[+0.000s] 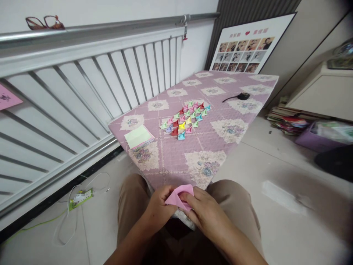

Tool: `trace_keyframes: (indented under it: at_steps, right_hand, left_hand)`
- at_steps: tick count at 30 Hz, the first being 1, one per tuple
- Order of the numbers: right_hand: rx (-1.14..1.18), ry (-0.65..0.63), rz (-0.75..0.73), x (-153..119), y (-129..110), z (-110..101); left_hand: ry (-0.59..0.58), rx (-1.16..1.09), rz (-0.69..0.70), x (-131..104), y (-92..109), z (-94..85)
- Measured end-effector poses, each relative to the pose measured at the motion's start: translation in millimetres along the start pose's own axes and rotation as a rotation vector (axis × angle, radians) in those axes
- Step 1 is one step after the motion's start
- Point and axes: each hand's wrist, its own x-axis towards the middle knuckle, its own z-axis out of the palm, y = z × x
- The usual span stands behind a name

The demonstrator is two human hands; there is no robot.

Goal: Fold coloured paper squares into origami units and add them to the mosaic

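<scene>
Between my two hands, over my lap at the near corner of the table, is a partly folded pink paper (pixel 173 199). My left hand (pixel 162 204) grips its left side. My right hand (pixel 203 208) holds the right side, with a finger inside the fold. Ahead on the flowered tablecloth (pixel 176 162) stand several small folded paper pieces (pixel 182 125) in rows, coloured red, pink, green, yellow and blue. To their left lies a stack of square paper sheets (pixel 138 137), pale green on top.
A black round object (pixel 243 96) with a cord lies at the table's right. A white railing (pixel 82 99) runs along the left, with glasses (pixel 45 23) on its pipe. A photo board (pixel 242 48) leans behind. A power strip (pixel 81 198) lies on the floor.
</scene>
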Motion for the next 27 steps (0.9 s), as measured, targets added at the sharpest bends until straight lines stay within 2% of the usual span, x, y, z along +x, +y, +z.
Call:
trace_keyframes:
  at_steps: [5,9,12,15,21,27]
  right_hand:
    - [0.097,0.046,0.057,0,-1,2]
    - [0.195,0.141,0.136,-1,-1,9]
    - [0.263,0.213,0.184,0,-2,14]
    - [0.360,0.225,0.248,0,-1,20]
    - [0.543,0.231,0.403,2,7,31]
    - [0.714,0.234,0.481,6,5,30]
  left_hand:
    - [0.015,-0.095,-0.049,2,-1,2.6]
    - [0.007,-0.164,-0.102,5,1,3.8]
    - [-0.068,-0.241,-0.127,7,-2,4.5]
    - [-0.126,-0.315,-0.169,8,-7,5.4]
    - [-0.044,-0.270,-0.249,7,-14,7.5]
    - [0.039,-0.141,-0.169,6,-10,9.6]
